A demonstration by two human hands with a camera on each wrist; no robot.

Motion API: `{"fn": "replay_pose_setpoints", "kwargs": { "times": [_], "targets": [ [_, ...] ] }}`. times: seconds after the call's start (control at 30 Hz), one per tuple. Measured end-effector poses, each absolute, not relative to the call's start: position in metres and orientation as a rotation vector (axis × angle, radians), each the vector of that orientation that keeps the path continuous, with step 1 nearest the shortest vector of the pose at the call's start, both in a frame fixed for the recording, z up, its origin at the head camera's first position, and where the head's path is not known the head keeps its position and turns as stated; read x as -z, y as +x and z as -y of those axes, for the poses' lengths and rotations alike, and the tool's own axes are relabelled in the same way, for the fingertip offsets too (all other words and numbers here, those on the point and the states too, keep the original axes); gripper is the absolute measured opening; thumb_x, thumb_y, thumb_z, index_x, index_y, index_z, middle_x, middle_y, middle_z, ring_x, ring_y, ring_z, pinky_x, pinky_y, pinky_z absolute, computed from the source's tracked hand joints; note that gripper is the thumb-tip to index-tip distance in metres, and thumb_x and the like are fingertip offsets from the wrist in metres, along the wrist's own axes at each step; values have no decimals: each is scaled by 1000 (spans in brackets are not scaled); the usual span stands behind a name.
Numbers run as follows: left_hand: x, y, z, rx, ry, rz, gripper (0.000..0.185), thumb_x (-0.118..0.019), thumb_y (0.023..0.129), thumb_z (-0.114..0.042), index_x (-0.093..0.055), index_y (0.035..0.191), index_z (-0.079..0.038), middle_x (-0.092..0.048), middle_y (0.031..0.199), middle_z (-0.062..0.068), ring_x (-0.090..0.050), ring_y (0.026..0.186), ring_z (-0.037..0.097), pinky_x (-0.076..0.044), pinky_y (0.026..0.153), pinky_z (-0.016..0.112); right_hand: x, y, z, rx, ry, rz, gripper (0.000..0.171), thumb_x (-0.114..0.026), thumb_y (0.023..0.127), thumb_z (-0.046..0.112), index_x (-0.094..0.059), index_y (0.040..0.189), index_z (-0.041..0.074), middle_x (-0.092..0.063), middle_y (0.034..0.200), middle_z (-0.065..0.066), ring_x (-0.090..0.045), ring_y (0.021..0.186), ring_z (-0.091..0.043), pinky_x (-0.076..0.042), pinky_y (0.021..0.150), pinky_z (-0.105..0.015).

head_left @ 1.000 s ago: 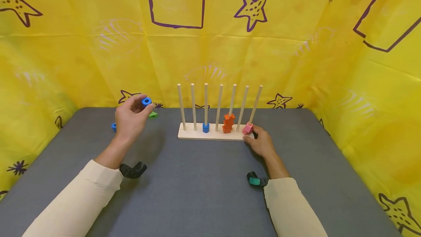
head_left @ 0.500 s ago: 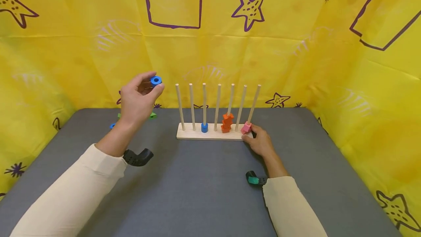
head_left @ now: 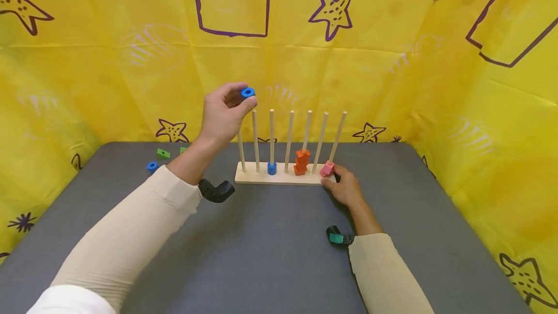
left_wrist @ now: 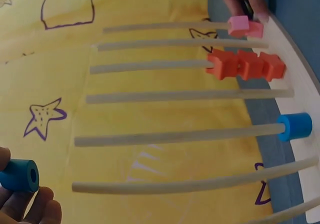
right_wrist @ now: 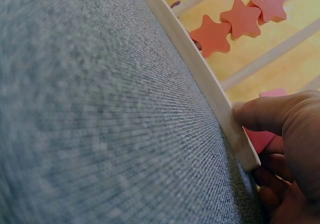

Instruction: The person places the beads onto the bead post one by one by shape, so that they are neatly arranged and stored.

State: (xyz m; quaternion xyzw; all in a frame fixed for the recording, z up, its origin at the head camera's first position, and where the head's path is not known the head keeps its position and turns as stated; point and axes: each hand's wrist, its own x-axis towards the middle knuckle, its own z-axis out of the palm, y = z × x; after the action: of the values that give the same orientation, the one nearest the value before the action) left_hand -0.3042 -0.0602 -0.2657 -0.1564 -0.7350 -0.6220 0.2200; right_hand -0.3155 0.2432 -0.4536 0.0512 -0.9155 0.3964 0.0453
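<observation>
Left hand (head_left: 224, 115) pinches a blue ring (head_left: 247, 92) above the rack's (head_left: 283, 177) left pegs; right hand (head_left: 344, 188) grips its end. One ring (head_left: 272, 168), orange stars (head_left: 302, 161), pink block (head_left: 327, 169) threaded; loose pieces (head_left: 163, 153) remain.

Leftmost peg's (head_left: 241, 151) top behind the left hand (head_left: 223, 115); perhaps two small green pieces (head_left: 163, 153), shapes indistinct.
</observation>
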Motion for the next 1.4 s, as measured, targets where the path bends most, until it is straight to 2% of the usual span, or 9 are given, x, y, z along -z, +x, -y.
{"fn": "replay_pose_setpoints", "kwargs": {
  "times": [0.37,0.67,0.9,1.13,1.4],
  "targets": [
    [273,-324,38,1849,-430,2087,32,-70,89,-7,-62,118,4,-63,107,12,-60,102,22,-50,88,30,451,-312,-243,-1199,179,2789,52,-70,86,15,-55,132,-5,-49,135,-26,-44,125,-43,-30,105,-54],
    [291,-329,33,1873,-425,2145,32,-71,88,-7,-62,116,4,-62,103,14,-59,94,24,-51,81,28,456,-308,-241,-1216,167,2801,54,-69,87,14,-52,134,-7,-48,135,-28,-42,125,-45,-29,105,-55],
    [299,-329,31,1811,-418,2208,28,-74,85,-6,-65,110,1,-59,97,9,-51,85,21,-44,71,27,456,-308,-243,-1210,166,2797,53,-69,86,14,-53,132,-8,-48,134,-28,-42,125,-45,-29,105,-55],
    [301,-330,31,1831,-389,2199,33,-75,84,-5,-60,113,2,-55,99,9,-50,86,22,-45,71,26,455,-310,-241,-1223,154,2796,52,-69,87,14,-54,133,-5,-49,134,-27,-43,124,-44,-29,105,-56],
    [309,-330,29,1832,-353,2228,31,-76,84,-6,-57,108,0,-53,99,10,-51,87,22,-48,73,26,454,-313,-243,-1229,139,2789,53,-69,87,15,-53,134,-5,-48,136,-26,-42,126,-43,-29,105,-56]
  ]
}}
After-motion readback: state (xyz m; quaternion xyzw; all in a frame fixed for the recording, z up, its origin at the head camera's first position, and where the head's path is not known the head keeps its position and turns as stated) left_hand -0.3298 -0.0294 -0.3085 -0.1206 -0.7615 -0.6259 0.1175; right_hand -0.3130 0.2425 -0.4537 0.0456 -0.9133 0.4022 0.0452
